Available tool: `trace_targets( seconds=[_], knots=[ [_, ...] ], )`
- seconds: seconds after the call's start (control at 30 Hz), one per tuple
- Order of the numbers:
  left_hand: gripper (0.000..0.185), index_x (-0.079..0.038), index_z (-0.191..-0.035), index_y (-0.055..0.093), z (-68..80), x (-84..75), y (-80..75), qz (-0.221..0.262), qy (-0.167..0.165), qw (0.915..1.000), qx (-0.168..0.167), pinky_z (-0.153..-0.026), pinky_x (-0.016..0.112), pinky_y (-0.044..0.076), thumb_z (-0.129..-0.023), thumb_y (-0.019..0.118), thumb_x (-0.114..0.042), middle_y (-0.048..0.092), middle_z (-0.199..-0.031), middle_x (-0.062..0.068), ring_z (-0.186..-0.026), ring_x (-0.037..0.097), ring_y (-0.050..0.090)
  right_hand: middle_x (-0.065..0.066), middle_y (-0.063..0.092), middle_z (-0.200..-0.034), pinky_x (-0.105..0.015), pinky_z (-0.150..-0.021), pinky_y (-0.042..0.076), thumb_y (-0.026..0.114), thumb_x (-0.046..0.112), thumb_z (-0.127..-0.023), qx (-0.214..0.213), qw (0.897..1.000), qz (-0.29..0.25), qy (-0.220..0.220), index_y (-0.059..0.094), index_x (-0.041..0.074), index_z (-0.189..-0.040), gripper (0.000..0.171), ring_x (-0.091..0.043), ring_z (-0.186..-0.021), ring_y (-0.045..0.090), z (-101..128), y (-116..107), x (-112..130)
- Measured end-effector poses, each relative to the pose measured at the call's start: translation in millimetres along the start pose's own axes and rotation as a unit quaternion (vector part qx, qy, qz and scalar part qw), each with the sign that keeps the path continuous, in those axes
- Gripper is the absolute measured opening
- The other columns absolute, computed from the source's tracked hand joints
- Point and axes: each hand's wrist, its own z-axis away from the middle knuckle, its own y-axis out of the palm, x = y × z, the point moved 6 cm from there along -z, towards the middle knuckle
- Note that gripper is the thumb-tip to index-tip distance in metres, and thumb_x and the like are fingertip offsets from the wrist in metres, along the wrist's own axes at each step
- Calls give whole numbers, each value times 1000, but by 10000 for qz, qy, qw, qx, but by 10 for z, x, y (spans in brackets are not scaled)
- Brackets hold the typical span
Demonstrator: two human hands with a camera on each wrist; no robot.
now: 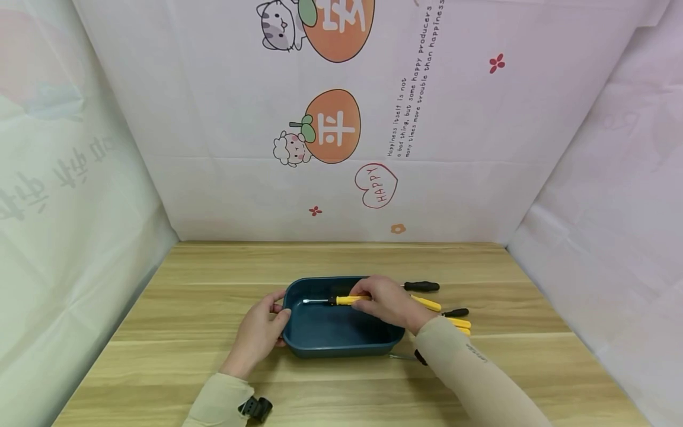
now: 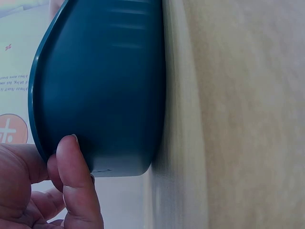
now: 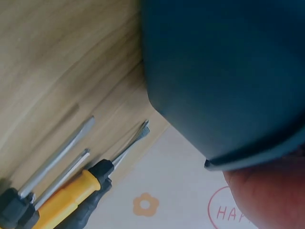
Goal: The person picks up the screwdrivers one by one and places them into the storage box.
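Wooden table [image 1: 176,356] bears a blue tray [image 1: 320,332]; left hand [image 1: 258,335] grips its end. Right hand [image 1: 389,302] pinches a yellow-handled screwdriver [image 1: 341,300] over it; more screwdrivers [image 1: 448,314] lie beside.

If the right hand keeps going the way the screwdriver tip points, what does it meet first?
Probably the left hand gripping the blue tray's left rim; the screwdriver in the right hand points left over the tray, though its height is unclear.

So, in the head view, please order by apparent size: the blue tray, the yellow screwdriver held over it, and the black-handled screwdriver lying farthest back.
1. Blue tray, clearly largest.
2. Yellow screwdriver, gripped by the right hand, which partly hides its handle.
3. Black-handled screwdriver, though the hand covers its shaft, so this rank is unsure.
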Motion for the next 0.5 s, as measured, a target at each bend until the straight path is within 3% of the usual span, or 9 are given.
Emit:
trace_targets(
  seconds=[0.5],
  knots=[
    [47, -7, -150, 53, -7, 13, 10, -23, 12, 10000, -6, -52, 29, 60, -105, 61, -15, 60, -115, 14, -63, 16, 63, 4, 72, -107, -35, -87, 58, 73, 26, -100, 216, 9978, 619, 46, 76, 16, -117, 20, -11, -92, 61, -140, 183, -30]
  ],
)
